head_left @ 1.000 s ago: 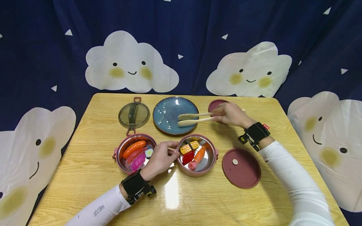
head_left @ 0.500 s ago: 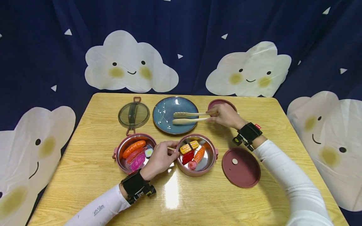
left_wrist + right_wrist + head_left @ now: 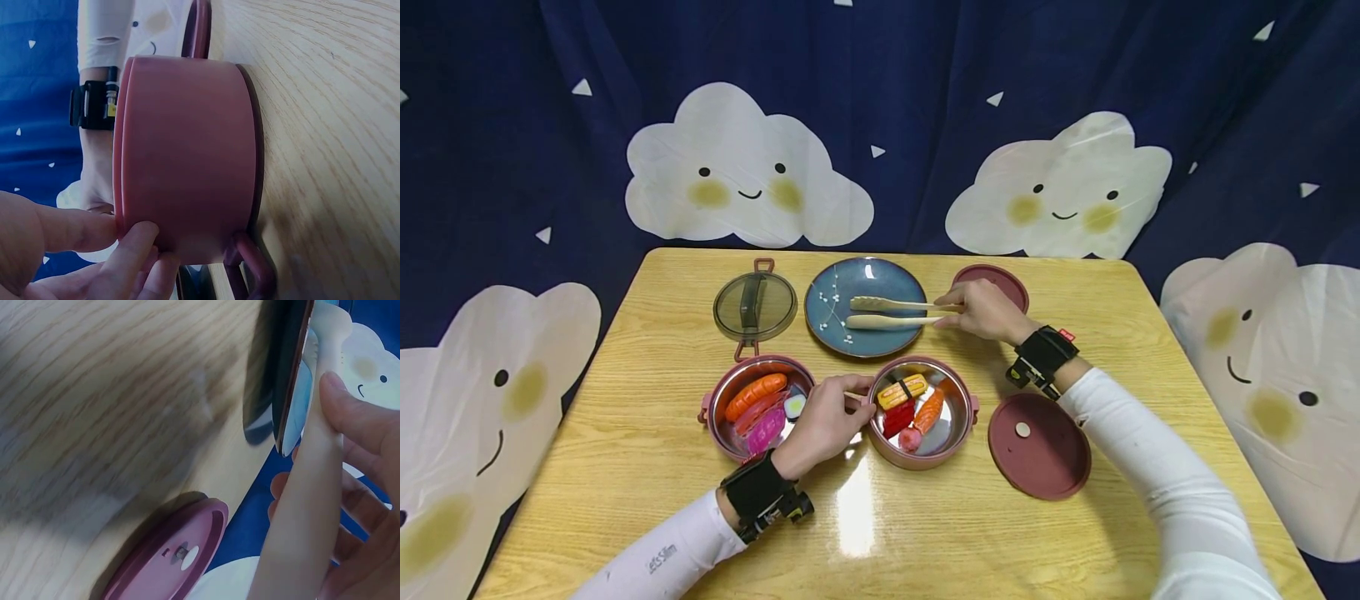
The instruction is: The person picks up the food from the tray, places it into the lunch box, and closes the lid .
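Observation:
In the head view, my right hand grips a pair of beige tongs; their two separated tips, one ridged, reach over the blue plate. The right wrist view shows the thumb pressed along the tongs' arm, with nothing between the tips. My left hand holds the right-hand pink pot at its left rim, fingertips against the outer wall. That pot holds a yellow egg sushi, a red piece and an orange shrimp-like piece.
A second pink pot with several toy sushi pieces stands at left, partly behind my left hand. Behind it lies a see-through lid. Pink lids lie at the front right and under my right hand at the back.
My right hand has moved left with the tongs, whose tips now reach farther across the blue plate. The left hand and both pots have stayed put.

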Tool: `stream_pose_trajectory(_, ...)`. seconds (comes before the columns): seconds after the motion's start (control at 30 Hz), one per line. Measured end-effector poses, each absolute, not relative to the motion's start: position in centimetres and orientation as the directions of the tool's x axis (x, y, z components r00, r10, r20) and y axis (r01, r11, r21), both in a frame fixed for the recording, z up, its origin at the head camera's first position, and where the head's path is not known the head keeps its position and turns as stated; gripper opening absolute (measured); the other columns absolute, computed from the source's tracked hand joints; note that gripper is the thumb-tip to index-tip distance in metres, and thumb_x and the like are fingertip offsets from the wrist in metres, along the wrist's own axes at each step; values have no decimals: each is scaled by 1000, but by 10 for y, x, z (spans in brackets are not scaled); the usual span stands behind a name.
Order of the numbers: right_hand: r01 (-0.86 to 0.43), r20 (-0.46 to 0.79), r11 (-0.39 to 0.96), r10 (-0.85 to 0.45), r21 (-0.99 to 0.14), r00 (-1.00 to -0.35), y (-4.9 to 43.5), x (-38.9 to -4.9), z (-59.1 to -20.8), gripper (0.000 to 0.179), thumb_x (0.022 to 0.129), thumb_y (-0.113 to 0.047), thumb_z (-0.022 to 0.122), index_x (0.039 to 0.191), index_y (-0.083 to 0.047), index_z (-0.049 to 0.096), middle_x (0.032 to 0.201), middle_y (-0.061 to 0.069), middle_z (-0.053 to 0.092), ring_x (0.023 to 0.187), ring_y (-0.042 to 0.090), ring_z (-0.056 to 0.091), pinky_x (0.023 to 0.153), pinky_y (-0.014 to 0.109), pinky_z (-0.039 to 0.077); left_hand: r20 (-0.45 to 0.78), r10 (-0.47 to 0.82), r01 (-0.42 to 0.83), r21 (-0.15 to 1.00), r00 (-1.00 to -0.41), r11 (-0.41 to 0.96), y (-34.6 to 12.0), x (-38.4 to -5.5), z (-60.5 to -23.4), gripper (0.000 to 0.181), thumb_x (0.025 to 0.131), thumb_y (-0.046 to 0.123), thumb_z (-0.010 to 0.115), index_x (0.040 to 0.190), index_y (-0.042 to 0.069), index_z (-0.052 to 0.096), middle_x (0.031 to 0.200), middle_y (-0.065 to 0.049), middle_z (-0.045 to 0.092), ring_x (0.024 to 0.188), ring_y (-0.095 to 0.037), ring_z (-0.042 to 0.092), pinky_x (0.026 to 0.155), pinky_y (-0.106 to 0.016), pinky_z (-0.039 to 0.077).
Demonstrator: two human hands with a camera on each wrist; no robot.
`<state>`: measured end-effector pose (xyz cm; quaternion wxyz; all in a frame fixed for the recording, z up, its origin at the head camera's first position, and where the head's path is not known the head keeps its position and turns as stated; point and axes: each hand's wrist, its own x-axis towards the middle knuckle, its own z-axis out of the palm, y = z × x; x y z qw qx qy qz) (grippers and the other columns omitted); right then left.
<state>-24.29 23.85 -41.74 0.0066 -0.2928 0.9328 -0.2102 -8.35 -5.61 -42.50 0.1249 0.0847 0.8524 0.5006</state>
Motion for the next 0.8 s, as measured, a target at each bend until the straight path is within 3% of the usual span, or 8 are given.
stream_pose_trajectory(0.3, -519, 66, 765, -538, -381, -840, 232, -244, -423, 40, 87, -26, 89, 119, -5, 81, 112, 15, 81, 97, 25, 75, 79, 36, 56, -130, 255, 9, 877, -958, 481, -55, -83, -426, 36, 96, 2, 73, 132, 2, 72, 117, -15, 77, 94, -21, 77, 71, -24, 57)
stream_pose_trajectory(0.8, -496, 27, 781, -527, -379, -849, 231, -242, -427, 44, 87, -32, 88, 123, -8, 80, 110, 12, 80, 86, 19, 66, 71, 30, 49, -132, 264, 13, 876, -955, 481, -55, -83, -426, 37, 97, 2, 73, 134, 2, 70, 120, -16, 76, 95, -22, 77, 73, -27, 60)
